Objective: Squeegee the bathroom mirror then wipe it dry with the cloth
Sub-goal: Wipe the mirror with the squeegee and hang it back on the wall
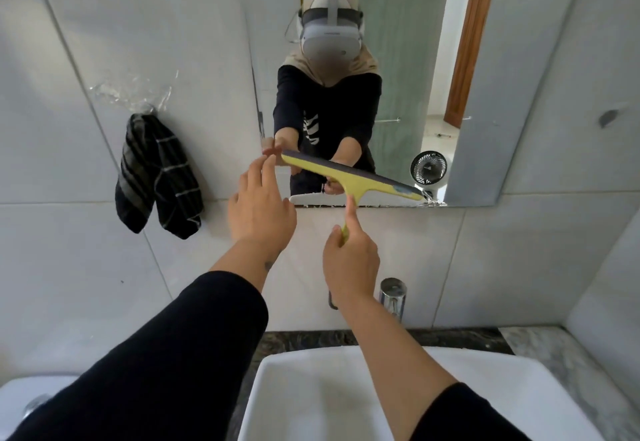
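Observation:
A yellow squeegee (349, 174) with a dark rubber blade lies tilted against the lower part of the wall mirror (398, 59), its left end higher than its right. My right hand (349, 260) grips its short yellow handle just below the mirror's bottom edge, index finger stretched up along the handle. My left hand (259, 208) is spread with fingers apart, its fingertips touching or almost touching the left tip of the blade. A black cloth (157, 177) with thin white stripes hangs from a hook on the tiled wall, left of the mirror.
A white basin (311, 388) sits below my arms with a chrome tap (393, 297) behind it on a dark marble ledge. A white toilet cistern top (31, 395) shows at bottom left. The mirror reflects a person, a small fan and a wooden door.

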`<state>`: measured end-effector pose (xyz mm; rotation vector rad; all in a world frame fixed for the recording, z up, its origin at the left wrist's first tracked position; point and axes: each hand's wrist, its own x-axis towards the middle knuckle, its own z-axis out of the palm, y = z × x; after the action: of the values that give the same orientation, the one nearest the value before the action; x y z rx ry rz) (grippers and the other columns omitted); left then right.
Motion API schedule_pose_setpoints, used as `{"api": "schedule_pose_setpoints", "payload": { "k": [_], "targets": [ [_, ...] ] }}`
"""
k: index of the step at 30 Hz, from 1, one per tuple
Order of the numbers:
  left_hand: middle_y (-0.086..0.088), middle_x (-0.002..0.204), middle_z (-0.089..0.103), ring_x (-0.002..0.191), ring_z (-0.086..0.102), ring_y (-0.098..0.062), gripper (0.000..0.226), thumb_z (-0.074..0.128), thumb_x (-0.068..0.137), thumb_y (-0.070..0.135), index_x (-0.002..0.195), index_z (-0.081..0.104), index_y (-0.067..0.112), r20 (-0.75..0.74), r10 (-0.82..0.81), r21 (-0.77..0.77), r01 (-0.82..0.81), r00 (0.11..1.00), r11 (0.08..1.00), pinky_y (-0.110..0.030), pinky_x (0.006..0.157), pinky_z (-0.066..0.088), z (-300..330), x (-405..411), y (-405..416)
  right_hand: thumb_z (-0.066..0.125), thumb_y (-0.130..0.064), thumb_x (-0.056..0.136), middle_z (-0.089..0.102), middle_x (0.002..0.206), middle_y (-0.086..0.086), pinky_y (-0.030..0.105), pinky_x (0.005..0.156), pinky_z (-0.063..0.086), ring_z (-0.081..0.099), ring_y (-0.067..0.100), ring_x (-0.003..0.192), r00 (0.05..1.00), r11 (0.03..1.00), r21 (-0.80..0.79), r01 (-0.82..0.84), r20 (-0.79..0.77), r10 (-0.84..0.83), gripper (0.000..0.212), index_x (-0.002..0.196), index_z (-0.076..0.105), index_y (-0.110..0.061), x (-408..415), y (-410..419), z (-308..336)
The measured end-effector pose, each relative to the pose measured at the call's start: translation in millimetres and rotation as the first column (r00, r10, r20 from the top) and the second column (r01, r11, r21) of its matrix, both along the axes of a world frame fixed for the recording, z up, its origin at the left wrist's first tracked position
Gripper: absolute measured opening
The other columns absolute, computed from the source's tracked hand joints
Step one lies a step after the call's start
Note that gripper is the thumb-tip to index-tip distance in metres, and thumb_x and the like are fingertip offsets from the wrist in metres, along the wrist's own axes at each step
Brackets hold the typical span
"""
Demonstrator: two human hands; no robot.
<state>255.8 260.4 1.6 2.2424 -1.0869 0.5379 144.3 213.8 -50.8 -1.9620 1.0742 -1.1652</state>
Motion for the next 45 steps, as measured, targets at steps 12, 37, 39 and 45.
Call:
{"api": "schedule_pose_setpoints", "payload": {
  "k": [12, 37, 39, 45],
  "targets": [
    [0.001, 0.153, 0.024, 0.138, 0.028, -0.020, 0.062, 0.051, 0.087, 0.018, 0.144, 0.026, 0.017, -0.082, 0.013, 0.059, -0.008, 0.997, 0.998, -0.043, 0.104, 0.038, -22.4, -10.0, 11.0, 0.038, -0.010, 0.095, 0.055, 0.103, 0.008, 0.032, 0.061, 0.030, 0.053, 0.029, 0.078, 0.838, 0.943, -0.319, -0.092, -0.537, -0.100, 0.068, 0.150, 0.011, -0.039, -25.0, -6.3, 12.8],
    [0.000, 0.159, 0.008, 0.144, 0.013, -0.023, 0.070, 0.054, 0.088, 0.018, 0.148, 0.019, 0.027, -0.018, -0.327, 0.210, 0.324, 0.945, 0.923, -0.044, 0.111, 0.029, -30.6, -133.2, -103.1, 0.032, -0.022, 0.101, 0.047, 0.086, 0.003, 0.032, 0.058, 0.040, 0.045, 0.024, 0.064, 0.799, 0.924, -0.375, 0.076, -0.531, -0.281, 0.055, 0.145, 0.018, -0.053, -176.7, -122.9, 18.0],
    [0.000, 0.158, 0.011, 0.143, 0.015, -0.023, 0.068, 0.053, 0.088, 0.019, 0.147, 0.020, 0.025, -0.024, -0.351, 0.219, 0.348, 0.936, 0.912, -0.045, 0.111, 0.029, -32.0, -144.7, -112.4, 0.032, -0.023, 0.101, 0.049, 0.087, 0.004, 0.033, 0.059, 0.041, 0.045, 0.025, 0.065, 0.801, 0.927, -0.367, 0.080, -0.529, -0.279, 0.055, 0.144, 0.018, -0.053, -184.9, -127.9, 16.9],
    [0.001, 0.153, 0.025, 0.141, 0.023, -0.021, 0.063, 0.051, 0.089, 0.017, 0.145, 0.025, 0.024, -0.065, -0.393, 0.241, 0.397, 0.917, 0.886, -0.045, 0.109, 0.030, -36.8, -164.0, -128.2, 0.035, -0.024, 0.099, 0.056, 0.100, 0.007, 0.035, 0.068, 0.039, 0.055, 0.033, 0.083, 0.779, 0.958, -0.265, 0.110, -0.576, -0.249, 0.056, 0.143, 0.019, -0.055, -209.0, -139.1, 8.8]
  ]
}}
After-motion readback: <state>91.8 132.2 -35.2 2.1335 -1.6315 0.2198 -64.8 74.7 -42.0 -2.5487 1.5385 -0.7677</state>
